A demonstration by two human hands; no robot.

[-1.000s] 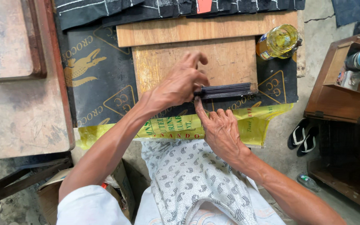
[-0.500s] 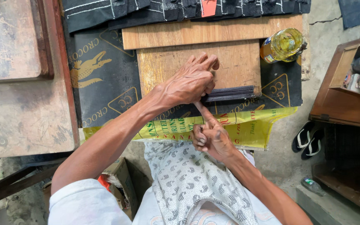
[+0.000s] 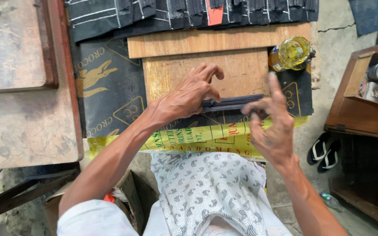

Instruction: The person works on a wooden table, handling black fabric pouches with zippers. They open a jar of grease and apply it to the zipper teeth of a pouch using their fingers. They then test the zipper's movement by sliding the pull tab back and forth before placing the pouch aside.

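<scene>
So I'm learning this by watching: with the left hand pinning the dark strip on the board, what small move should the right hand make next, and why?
Probably bring the right hand back down onto the dark strip. The left hand presses only its left end on the wooden board, while the right hand's fingers are lifted and spread at the free right end.

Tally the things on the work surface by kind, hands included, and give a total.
Hands: 2, left hand and right hand
Wooden boards: 2, upper board, lower board
Dark strip bundle: 1
Bottle of yellow liquid: 1
Total: 6
</scene>
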